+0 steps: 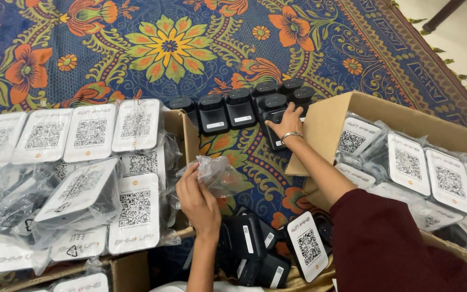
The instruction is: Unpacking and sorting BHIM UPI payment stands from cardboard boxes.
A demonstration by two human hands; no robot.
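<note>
Head view, looking down on a floral carpet (309, 48): right hand (286, 122), fingers spread, resting on one black device (274, 125) at the end of a row of black devices (228, 111) standing upright on the carpet between two cardboard boxes. Left hand (197, 199) lower down, closed on a crumpled clear plastic bag (220, 174), just above a heap of more black units (255, 251). Left box (175, 125) packed with white-faced bagged units (90, 132); right box (328, 121) holding the same kind (408, 164).
</note>
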